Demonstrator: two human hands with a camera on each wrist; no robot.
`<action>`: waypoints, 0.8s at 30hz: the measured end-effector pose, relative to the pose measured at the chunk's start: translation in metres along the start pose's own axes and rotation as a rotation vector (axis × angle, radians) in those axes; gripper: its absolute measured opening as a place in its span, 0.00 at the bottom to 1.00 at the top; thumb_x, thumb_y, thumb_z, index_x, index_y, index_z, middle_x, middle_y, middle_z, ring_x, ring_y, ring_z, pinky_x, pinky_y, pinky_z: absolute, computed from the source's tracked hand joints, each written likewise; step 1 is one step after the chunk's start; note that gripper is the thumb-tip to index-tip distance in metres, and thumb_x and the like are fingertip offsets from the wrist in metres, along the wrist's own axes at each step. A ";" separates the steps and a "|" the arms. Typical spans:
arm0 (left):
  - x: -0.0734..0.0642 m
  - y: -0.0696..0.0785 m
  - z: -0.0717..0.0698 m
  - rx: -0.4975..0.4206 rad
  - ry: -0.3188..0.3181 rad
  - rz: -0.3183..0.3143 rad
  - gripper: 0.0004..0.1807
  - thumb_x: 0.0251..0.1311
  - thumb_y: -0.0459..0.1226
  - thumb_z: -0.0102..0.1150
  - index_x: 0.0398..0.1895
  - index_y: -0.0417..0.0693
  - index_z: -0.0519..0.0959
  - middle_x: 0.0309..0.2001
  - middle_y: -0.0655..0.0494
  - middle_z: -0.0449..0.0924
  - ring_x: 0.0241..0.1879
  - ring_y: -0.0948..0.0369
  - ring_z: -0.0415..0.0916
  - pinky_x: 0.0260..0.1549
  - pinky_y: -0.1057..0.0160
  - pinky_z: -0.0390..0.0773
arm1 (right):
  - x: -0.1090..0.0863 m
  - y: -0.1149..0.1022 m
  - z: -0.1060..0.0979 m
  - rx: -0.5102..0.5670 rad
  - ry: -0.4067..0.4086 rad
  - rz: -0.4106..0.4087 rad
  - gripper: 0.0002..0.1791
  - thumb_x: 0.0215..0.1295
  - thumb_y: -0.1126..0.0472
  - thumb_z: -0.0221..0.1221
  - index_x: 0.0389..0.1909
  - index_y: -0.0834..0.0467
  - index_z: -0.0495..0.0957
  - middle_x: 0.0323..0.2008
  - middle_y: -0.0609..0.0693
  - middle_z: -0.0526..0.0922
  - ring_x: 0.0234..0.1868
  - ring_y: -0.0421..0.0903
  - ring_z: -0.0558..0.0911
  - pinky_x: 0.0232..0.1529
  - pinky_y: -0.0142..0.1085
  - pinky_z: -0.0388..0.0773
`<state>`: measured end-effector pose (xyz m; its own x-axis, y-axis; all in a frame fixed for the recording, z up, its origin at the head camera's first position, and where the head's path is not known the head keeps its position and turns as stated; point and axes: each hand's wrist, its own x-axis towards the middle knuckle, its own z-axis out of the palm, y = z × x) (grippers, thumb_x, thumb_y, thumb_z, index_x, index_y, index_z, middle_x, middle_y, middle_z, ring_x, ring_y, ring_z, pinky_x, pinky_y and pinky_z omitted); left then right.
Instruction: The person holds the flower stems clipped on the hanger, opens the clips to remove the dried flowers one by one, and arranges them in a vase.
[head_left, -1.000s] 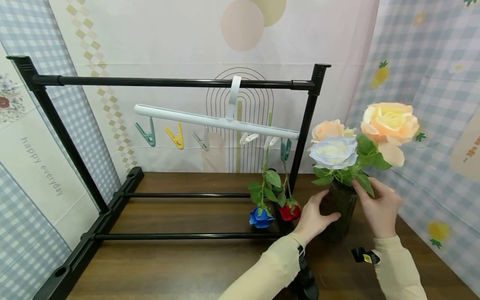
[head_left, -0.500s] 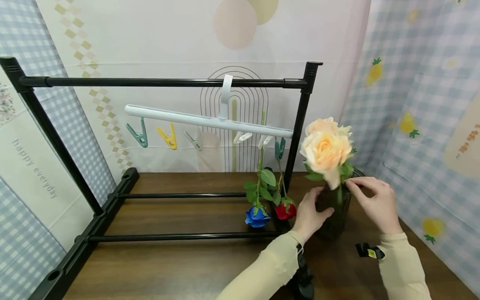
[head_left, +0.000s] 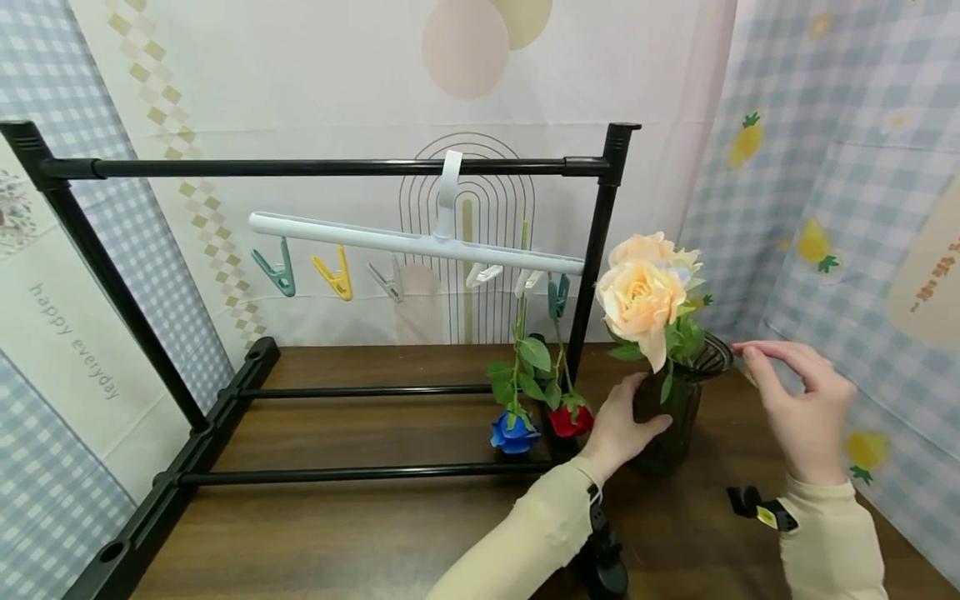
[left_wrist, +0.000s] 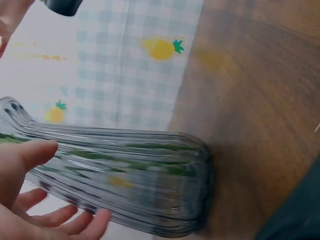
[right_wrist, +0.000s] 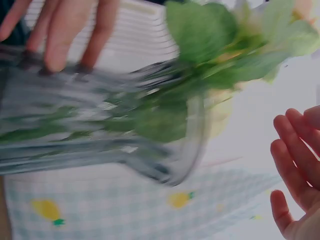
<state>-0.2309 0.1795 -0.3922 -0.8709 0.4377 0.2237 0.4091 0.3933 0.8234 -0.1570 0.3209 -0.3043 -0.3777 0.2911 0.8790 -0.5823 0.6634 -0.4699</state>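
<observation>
A dark ribbed glass vase (head_left: 678, 425) stands on the table at the right, its flared rim facing up. Leaning to its left side is a bunch of artificial roses (head_left: 641, 300), peach in front with a pale blue one partly hidden. Green stems show through the glass in the left wrist view. My left hand (head_left: 621, 425) holds the vase from the left, thumb in front and fingers behind. Just right of the rim is my right hand (head_left: 806, 408), apart from the glass, its fingers (right_wrist: 287, 140) relaxed and holding nothing visible.
A black rack (head_left: 330, 167) carries a white hanger (head_left: 405, 242) with several clips. From the clips a blue rose (head_left: 514, 433) and a red rose (head_left: 572, 422) hang upside down, close to my left hand. A checked cloth (head_left: 855, 275) stands at the right.
The flowers have swung to the left and settled lower in the vase. My right hand has let go of the leaves and moved right, away from the rim. The left hand stays on the vase.
</observation>
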 end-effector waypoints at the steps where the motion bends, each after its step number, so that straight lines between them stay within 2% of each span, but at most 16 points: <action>1: -0.001 0.001 -0.002 0.006 -0.012 -0.006 0.33 0.53 0.50 0.58 0.62 0.63 0.59 0.60 0.63 0.65 0.58 0.65 0.66 0.52 0.64 0.71 | 0.000 -0.006 0.000 0.013 0.010 -0.020 0.04 0.49 0.73 0.61 0.27 0.68 0.82 0.30 0.46 0.85 0.36 0.30 0.79 0.44 0.23 0.65; 4: -0.005 0.005 -0.011 0.020 -0.023 0.002 0.33 0.54 0.49 0.57 0.63 0.62 0.58 0.60 0.62 0.65 0.57 0.64 0.67 0.50 0.65 0.72 | 0.000 -0.026 0.002 0.059 0.019 -0.081 0.04 0.48 0.75 0.60 0.26 0.70 0.82 0.29 0.46 0.85 0.35 0.30 0.79 0.46 0.25 0.62; 8: -0.013 0.009 -0.029 -0.007 -0.051 0.057 0.30 0.56 0.45 0.56 0.62 0.56 0.61 0.56 0.57 0.69 0.48 0.64 0.74 0.41 0.71 0.74 | -0.002 -0.056 0.006 0.116 0.014 -0.171 0.03 0.48 0.74 0.60 0.24 0.71 0.81 0.28 0.46 0.85 0.36 0.32 0.79 0.47 0.27 0.63; 13: -0.026 0.010 -0.064 0.019 -0.143 0.095 0.21 0.57 0.46 0.54 0.54 0.56 0.70 0.50 0.60 0.75 0.40 0.68 0.76 0.36 0.73 0.73 | -0.006 -0.083 0.016 0.190 0.002 -0.278 0.04 0.48 0.72 0.61 0.21 0.71 0.81 0.27 0.48 0.85 0.36 0.35 0.79 0.47 0.29 0.64; 16: -0.031 0.008 -0.088 0.043 -0.152 0.120 0.14 0.58 0.47 0.53 0.46 0.58 0.76 0.42 0.64 0.79 0.36 0.71 0.76 0.32 0.73 0.73 | -0.011 -0.091 0.027 0.228 -0.030 -0.348 0.05 0.49 0.71 0.61 0.21 0.71 0.81 0.26 0.50 0.85 0.36 0.37 0.79 0.46 0.29 0.63; 20: -0.034 0.004 -0.120 0.005 -0.089 0.155 0.09 0.58 0.45 0.53 0.38 0.57 0.80 0.33 0.65 0.81 0.29 0.74 0.75 0.28 0.74 0.73 | -0.021 -0.092 0.043 0.220 -0.111 -0.424 0.06 0.51 0.68 0.62 0.22 0.68 0.82 0.27 0.52 0.84 0.35 0.41 0.78 0.48 0.31 0.63; 24: -0.031 -0.003 -0.143 -0.070 0.008 0.150 0.08 0.58 0.42 0.53 0.35 0.54 0.81 0.29 0.61 0.83 0.26 0.72 0.76 0.26 0.73 0.74 | -0.035 -0.095 0.064 0.184 -0.177 -0.480 0.06 0.53 0.64 0.61 0.24 0.63 0.83 0.26 0.52 0.83 0.34 0.44 0.78 0.48 0.35 0.63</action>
<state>-0.2444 0.0487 -0.3270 -0.8037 0.4809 0.3506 0.5150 0.2667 0.8147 -0.1348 0.2036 -0.2959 -0.1447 -0.1461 0.9786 -0.8298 0.5567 -0.0395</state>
